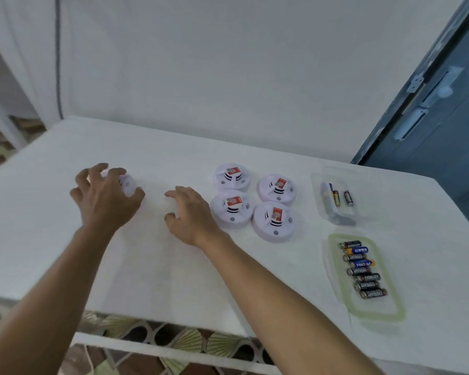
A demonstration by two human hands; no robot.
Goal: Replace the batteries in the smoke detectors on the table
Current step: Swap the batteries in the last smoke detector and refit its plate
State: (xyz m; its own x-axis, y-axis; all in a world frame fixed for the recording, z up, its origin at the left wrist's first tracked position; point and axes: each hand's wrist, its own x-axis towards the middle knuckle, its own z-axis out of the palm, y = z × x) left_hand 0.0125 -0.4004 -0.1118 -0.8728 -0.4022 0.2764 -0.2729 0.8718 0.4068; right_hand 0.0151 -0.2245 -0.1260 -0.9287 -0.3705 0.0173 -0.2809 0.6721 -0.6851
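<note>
My left hand (103, 197) grips a white smoke detector (127, 185) on the left part of the white table (173, 266), its fingers curled over the top and sides. My right hand (190, 212) hovers just right of it with relaxed, slightly bent fingers and holds nothing. Several more white smoke detectors with red labels (253, 201) lie in a cluster right of my right hand. A green-rimmed tray (390, 315) at the right front holds several AA batteries (363, 269).
A clear container (320, 182) at the right back holds two batteries (342, 198) and a grey object. A dark blue door (439, 125) stands at the right beyond the table. A white wall lies behind. Patterned floor shows under the table's front edge.
</note>
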